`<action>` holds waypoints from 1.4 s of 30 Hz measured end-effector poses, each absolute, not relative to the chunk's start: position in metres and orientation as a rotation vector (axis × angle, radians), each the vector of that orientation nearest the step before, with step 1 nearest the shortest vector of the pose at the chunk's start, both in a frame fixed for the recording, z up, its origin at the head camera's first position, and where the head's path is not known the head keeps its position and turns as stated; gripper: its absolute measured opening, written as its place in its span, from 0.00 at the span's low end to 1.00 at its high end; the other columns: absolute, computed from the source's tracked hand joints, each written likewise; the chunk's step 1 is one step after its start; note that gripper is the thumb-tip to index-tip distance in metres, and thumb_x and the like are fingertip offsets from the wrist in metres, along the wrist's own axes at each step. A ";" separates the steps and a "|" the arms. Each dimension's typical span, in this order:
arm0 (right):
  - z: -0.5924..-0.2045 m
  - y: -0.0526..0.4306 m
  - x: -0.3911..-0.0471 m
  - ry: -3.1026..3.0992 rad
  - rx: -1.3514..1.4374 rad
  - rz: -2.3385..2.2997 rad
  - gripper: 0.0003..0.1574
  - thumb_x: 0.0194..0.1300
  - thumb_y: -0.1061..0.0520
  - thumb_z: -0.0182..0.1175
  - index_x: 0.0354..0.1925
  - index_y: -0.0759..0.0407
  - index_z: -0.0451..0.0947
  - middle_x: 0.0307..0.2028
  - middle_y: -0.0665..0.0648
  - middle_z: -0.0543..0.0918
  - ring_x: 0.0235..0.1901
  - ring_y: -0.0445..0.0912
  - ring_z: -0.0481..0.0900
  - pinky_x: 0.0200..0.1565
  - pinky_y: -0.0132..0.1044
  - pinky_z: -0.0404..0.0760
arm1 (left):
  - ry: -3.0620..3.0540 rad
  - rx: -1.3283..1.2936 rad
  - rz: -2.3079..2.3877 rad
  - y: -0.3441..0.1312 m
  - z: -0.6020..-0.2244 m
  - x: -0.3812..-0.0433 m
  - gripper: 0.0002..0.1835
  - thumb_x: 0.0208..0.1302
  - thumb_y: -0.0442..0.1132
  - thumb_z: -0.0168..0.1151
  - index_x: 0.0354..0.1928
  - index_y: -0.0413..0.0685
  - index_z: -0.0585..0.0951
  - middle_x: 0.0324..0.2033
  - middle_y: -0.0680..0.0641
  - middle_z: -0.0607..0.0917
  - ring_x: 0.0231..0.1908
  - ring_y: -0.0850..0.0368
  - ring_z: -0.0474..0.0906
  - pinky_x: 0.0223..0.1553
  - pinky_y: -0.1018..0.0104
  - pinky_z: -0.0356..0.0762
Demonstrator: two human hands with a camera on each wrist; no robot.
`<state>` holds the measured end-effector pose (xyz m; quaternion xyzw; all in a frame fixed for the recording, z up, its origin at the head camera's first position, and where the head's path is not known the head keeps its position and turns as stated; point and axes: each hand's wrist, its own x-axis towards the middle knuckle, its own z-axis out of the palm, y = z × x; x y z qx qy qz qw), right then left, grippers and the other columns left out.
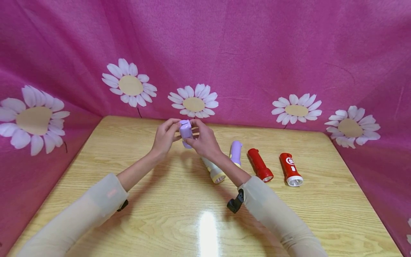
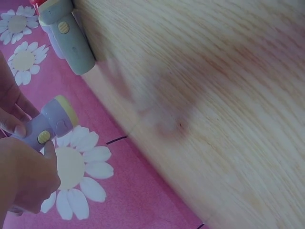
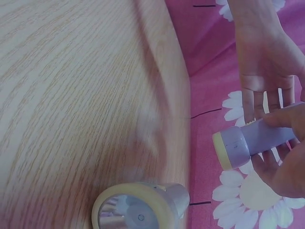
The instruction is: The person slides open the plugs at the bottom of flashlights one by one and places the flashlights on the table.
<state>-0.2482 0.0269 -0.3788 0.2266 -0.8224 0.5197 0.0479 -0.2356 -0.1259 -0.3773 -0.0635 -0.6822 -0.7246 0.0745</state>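
Observation:
Both hands hold a purple flashlight [image 1: 185, 131] above the far part of the table. My left hand [image 1: 163, 140] grips it from the left; my right hand [image 1: 206, 140] grips it from the right, thumb along its side. In the left wrist view, a left-hand digit lies close to the yellow switch [image 2: 44, 137] on the purple body. The flashlight's pale yellow head rim [image 3: 222, 150] shows in the right wrist view. Below the right hand and forearm, a pale grey flashlight [image 1: 212, 168] with a cream rim lies on the table, partly hidden.
Right of the forearm lie a second purple flashlight [image 1: 236, 150], a red flashlight [image 1: 257, 161] and a red flashlight with a white rim [image 1: 290, 167]. The wooden table [image 1: 167, 214] meets a pink cloth [image 1: 240, 71] with daisies at its back and sides.

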 end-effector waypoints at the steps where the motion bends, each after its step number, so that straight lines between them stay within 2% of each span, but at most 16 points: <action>1: -0.379 0.027 -0.248 -2.510 0.691 1.585 0.28 0.59 0.71 0.68 0.57 0.69 0.71 0.51 0.65 0.79 0.49 0.57 0.81 0.48 0.39 0.84 | -2.045 -0.190 -2.179 -0.126 -0.377 -0.235 0.16 0.74 0.36 0.50 0.52 0.27 0.77 0.43 0.43 0.80 0.44 0.54 0.76 0.51 0.51 0.82; 6: -0.379 0.027 -0.249 -2.513 0.695 1.584 0.28 0.59 0.70 0.69 0.57 0.68 0.72 0.52 0.65 0.79 0.49 0.56 0.81 0.48 0.39 0.84 | -2.024 -0.193 -2.205 -0.128 -0.378 -0.236 0.15 0.73 0.36 0.51 0.50 0.28 0.77 0.41 0.46 0.80 0.45 0.52 0.75 0.51 0.52 0.82; 17: -0.378 0.027 -0.249 -2.520 0.708 1.583 0.28 0.58 0.70 0.69 0.56 0.68 0.72 0.50 0.64 0.80 0.48 0.56 0.81 0.49 0.43 0.84 | -2.025 -0.181 -2.228 -0.131 -0.379 -0.236 0.14 0.73 0.37 0.52 0.49 0.30 0.76 0.40 0.47 0.79 0.42 0.57 0.77 0.48 0.54 0.84; 27: -0.380 0.025 -0.250 -2.523 0.719 1.575 0.27 0.56 0.71 0.70 0.54 0.68 0.74 0.50 0.64 0.80 0.47 0.55 0.82 0.47 0.38 0.84 | -1.988 -0.143 -2.277 -0.133 -0.380 -0.237 0.07 0.72 0.36 0.54 0.42 0.38 0.78 0.37 0.50 0.80 0.39 0.60 0.77 0.40 0.65 0.84; 42: -0.379 0.025 -0.249 -2.530 0.744 1.552 0.28 0.55 0.71 0.70 0.54 0.68 0.75 0.49 0.65 0.81 0.46 0.56 0.83 0.47 0.43 0.85 | -2.022 -0.154 -2.313 -0.135 -0.380 -0.236 0.06 0.72 0.38 0.56 0.41 0.42 0.77 0.39 0.49 0.77 0.41 0.59 0.76 0.46 0.59 0.84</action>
